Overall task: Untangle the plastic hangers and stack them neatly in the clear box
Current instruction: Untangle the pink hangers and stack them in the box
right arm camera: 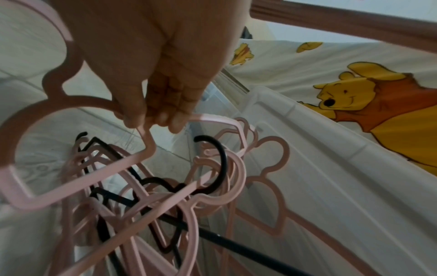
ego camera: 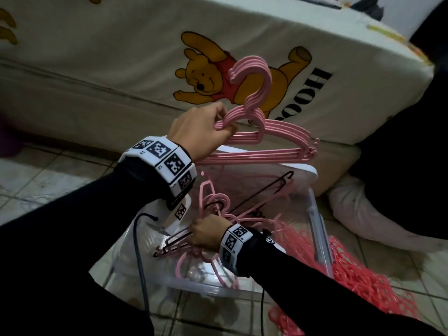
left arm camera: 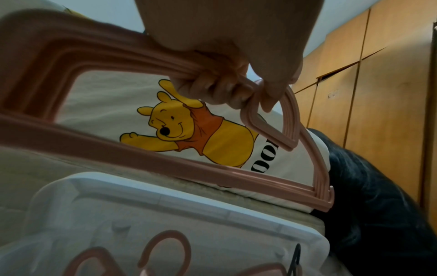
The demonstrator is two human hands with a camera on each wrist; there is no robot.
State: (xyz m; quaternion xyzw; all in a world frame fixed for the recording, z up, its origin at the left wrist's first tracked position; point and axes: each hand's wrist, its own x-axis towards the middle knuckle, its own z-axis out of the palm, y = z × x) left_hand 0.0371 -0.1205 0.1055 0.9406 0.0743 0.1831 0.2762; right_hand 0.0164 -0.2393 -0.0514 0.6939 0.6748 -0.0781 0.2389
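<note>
Down inside the clear box (ego camera: pixel 317 229), the right hand (ego camera: pixel 208 235) pinches one pink hanger (right arm camera: pixel 78 168) lying atop the tangled pile (right arm camera: pixel 165 196), while the left hand (ego camera: pixel 201 129) above clamps the aligned bundle (ego camera: pixel 266 139), long axis across the box.

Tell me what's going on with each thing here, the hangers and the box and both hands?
left hand: grips the pink bundle at its shoulder.
pink bundle: aligned hangers, held up above the box.
right hand: down in the box, pinches one pink hanger.
pink hanger: lifted partly out of the pile.
tangled pile: pink and black hangers, still knotted, inside the box.
clear box: open, on the tiled floor.
</note>
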